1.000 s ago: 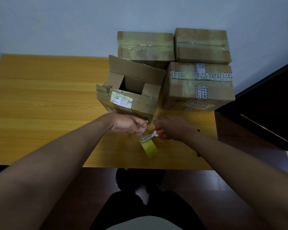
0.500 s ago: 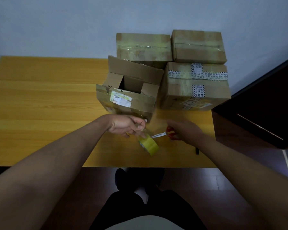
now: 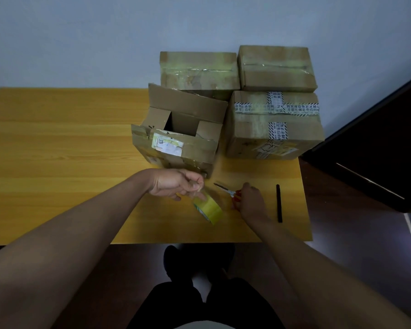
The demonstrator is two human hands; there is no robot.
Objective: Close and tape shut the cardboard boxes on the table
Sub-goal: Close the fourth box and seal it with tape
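Left hand (image 3: pixel 176 184): fingers curled, thumb and fingertips pinching the clear free end of the tape just above the roll.
Tape roll (image 3: pixel 209 208): yellowish, tilted on edge, hanging just below the left hand's fingers near the table's front edge.
Right hand (image 3: pixel 248 201): fingers curled around the red handles of the scissors (image 3: pixel 227 191), whose blades (together, as far as can be told) point left toward the tape, apart from it.
Black stick (image 3: pixel 279 203): lying flat just right of the right hand, near the table's right edge.
Open box (image 3: pixel 176 138): flaps up, white label on its front flap, just behind the left hand.
Taped boxes: one with printed tape (image 3: pixel 273 125) at the right edge beside the open box; two more (image 3: pixel 198 71) (image 3: pixel 275 67) behind, at the back edge.
Table (image 3: pixel 57 150): yellow wood.
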